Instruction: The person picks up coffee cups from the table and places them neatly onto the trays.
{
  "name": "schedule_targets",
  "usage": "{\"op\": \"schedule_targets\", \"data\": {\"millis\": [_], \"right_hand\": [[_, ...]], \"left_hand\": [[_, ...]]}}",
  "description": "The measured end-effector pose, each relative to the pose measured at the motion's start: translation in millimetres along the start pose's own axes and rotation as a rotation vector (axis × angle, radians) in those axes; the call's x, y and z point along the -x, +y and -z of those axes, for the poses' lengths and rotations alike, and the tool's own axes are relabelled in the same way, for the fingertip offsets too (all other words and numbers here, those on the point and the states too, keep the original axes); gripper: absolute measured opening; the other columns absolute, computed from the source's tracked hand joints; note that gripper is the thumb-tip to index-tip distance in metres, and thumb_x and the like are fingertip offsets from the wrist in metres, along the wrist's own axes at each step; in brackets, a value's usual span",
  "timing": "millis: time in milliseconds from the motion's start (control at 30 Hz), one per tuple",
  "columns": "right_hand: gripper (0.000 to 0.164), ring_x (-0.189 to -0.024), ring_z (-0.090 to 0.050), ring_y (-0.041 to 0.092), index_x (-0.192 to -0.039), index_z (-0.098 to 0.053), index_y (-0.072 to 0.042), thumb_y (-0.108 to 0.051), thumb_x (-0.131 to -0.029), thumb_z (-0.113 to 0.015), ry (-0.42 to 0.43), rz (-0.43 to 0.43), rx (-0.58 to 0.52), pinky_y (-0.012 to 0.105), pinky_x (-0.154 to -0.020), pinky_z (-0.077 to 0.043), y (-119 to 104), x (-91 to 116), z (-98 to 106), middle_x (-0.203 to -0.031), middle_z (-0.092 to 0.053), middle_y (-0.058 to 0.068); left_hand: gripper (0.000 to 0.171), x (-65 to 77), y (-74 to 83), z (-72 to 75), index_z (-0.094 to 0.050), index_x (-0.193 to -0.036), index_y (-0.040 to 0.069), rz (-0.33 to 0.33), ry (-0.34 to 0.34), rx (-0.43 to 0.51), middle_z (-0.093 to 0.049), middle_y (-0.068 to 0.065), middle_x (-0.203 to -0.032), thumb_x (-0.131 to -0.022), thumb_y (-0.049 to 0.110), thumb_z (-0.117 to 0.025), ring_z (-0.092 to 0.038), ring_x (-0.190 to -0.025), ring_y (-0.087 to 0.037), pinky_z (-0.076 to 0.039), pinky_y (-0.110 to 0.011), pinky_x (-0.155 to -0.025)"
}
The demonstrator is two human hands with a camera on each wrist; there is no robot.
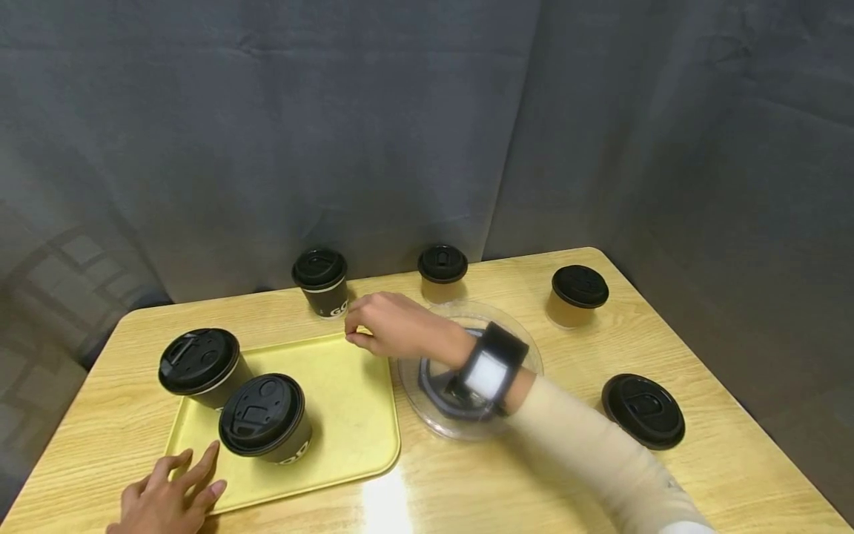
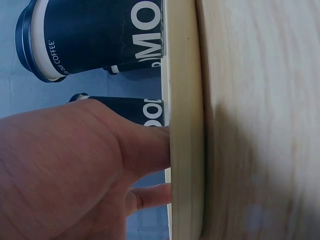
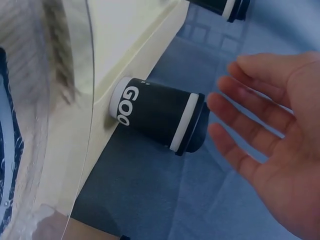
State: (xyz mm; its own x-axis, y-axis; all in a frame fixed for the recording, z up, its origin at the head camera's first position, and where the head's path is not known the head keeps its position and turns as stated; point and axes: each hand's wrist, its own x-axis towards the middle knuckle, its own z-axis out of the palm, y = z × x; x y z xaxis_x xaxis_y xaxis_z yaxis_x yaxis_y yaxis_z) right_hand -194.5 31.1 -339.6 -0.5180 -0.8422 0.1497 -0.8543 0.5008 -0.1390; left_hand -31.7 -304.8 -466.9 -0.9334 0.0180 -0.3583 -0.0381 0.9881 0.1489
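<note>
My left hand [image 1: 163,495] rests at the near left corner of a yellow tray [image 1: 347,423], fingers spread over its rim; in the left wrist view the thumb [image 2: 145,150] touches the tray just inside the edge. Two black-lidded paper coffee cups stand upright on the tray's left half, a rear one [image 1: 203,367] and a nearer one [image 1: 267,419]. Over the tray's far right corner hovers my right hand [image 1: 400,325], fingers loosely bent and holding nothing. Close beyond it stands another dark coffee cup [image 1: 323,285], apart from the fingers in the right wrist view, lid [image 3: 196,125] towards them.
A round clear plastic container [image 1: 434,423] with something dark blue inside sits right of the tray, partly under my right forearm. Around it stand lighter brown cups with black lids: one behind [image 1: 443,274], one at the far right [image 1: 577,297], and a black-lidded one [image 1: 643,411] nearer.
</note>
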Motion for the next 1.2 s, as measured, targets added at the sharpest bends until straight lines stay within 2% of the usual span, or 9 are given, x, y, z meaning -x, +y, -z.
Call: {"op": "schedule_targets", "data": {"millis": [200,300,400,600,733,833,933,1067,1200], "right_hand": [[0.015,-0.077,-0.059,0.004,-0.088,-0.071,-0.017,-0.017,-0.095,-0.057,0.075,0.053,-0.006,0.022,-0.072,-0.051,8.7,-6.0,-2.6,-0.089,-0.067,-0.007],[0.015,-0.076,-0.060,0.006,-0.086,-0.069,-0.016,-0.017,-0.094,-0.056,0.142,0.125,0.002,0.022,-0.072,-0.051,14.0,-8.2,-5.4,-0.085,-0.066,-0.006],[0.014,-0.074,-0.059,0.007,-0.083,-0.068,-0.016,-0.017,-0.092,-0.057,0.230,0.226,0.014,0.022,-0.071,-0.050,20.0,-9.2,-8.9,-0.081,-0.065,-0.006],[0.017,-0.061,-0.048,0.008,-0.070,-0.061,-0.014,-0.014,-0.087,-0.058,0.466,0.497,0.058,0.019,-0.057,-0.041,31.5,-11.9,-20.2,-0.066,-0.055,-0.005],[0.022,-0.053,-0.045,0.009,-0.063,-0.054,-0.014,-0.011,-0.085,-0.054,0.709,0.591,0.185,0.019,-0.048,-0.038,33.8,-14.6,-24.8,-0.060,-0.051,-0.005],[0.025,-0.049,-0.046,0.010,-0.059,-0.050,-0.015,-0.012,-0.084,-0.053,0.878,0.570,0.324,0.021,-0.045,-0.039,32.8,-17.4,-26.1,-0.056,-0.050,-0.005],[0.027,-0.048,-0.047,0.010,-0.057,-0.051,-0.016,-0.015,-0.083,-0.055,0.940,0.492,0.415,0.022,-0.045,-0.039,32.3,-20.7,-28.1,-0.053,-0.049,-0.006],[0.025,-0.059,-0.055,0.013,-0.064,-0.060,-0.017,-0.020,-0.088,-0.056,0.832,0.339,0.454,0.026,-0.060,-0.045,36.7,-25.3,-34.6,-0.061,-0.058,-0.007],[0.018,-0.087,-0.064,0.016,-0.087,-0.070,-0.018,-0.029,-0.093,-0.057,0.650,0.193,0.430,0.036,-0.085,-0.046,44.6,-27.7,-42.8,-0.090,-0.070,-0.004]], "left_hand": [[0.074,0.1,1.3,0.9,-0.036,-0.148,0.004,0.021,-0.007,0.015,-0.042,-0.037,-0.138,-0.098,0.059,-0.038,-0.039,-0.126,-0.047,-0.033,-0.071,-0.090],[0.079,1.4,3.7,2.8,-0.034,-0.149,0.007,0.061,-0.034,0.034,-0.039,-0.035,-0.141,-0.096,0.065,-0.036,-0.036,-0.127,-0.047,-0.035,-0.073,-0.089],[0.086,2.3,5.9,4.0,-0.032,-0.151,0.010,0.110,-0.065,0.063,-0.035,-0.034,-0.143,-0.092,0.073,-0.031,-0.031,-0.127,-0.054,-0.037,-0.077,-0.084],[0.094,2.0,4.0,2.8,-0.028,-0.152,0.013,0.141,-0.090,0.100,-0.030,-0.033,-0.146,-0.087,0.080,-0.026,-0.023,-0.122,-0.068,-0.038,-0.079,-0.077],[0.093,2.6,5.2,3.4,-0.029,-0.152,0.013,0.142,-0.080,0.098,-0.032,-0.032,-0.145,-0.087,0.080,-0.026,-0.025,-0.123,-0.064,-0.037,-0.079,-0.078],[0.092,3.4,6.8,5.1,-0.028,-0.152,0.014,0.155,-0.078,0.119,-0.031,-0.031,-0.146,-0.088,0.079,-0.026,-0.022,-0.124,-0.065,-0.034,-0.081,-0.079],[0.092,4.5,8.3,6.8,-0.026,-0.153,0.014,0.172,-0.084,0.147,-0.028,-0.031,-0.146,-0.088,0.079,-0.027,-0.017,-0.122,-0.071,-0.033,-0.082,-0.078],[0.091,6.1,9.8,8.5,-0.026,-0.153,0.014,0.166,-0.080,0.143,-0.028,-0.031,-0.147,-0.088,0.079,-0.027,-0.017,-0.123,-0.069,-0.033,-0.082,-0.078],[0.090,7.6,9.8,7.1,-0.026,-0.153,0.014,0.154,-0.081,0.140,-0.028,-0.031,-0.147,-0.089,0.077,-0.028,-0.018,-0.124,-0.069,-0.033,-0.082,-0.079]]}}
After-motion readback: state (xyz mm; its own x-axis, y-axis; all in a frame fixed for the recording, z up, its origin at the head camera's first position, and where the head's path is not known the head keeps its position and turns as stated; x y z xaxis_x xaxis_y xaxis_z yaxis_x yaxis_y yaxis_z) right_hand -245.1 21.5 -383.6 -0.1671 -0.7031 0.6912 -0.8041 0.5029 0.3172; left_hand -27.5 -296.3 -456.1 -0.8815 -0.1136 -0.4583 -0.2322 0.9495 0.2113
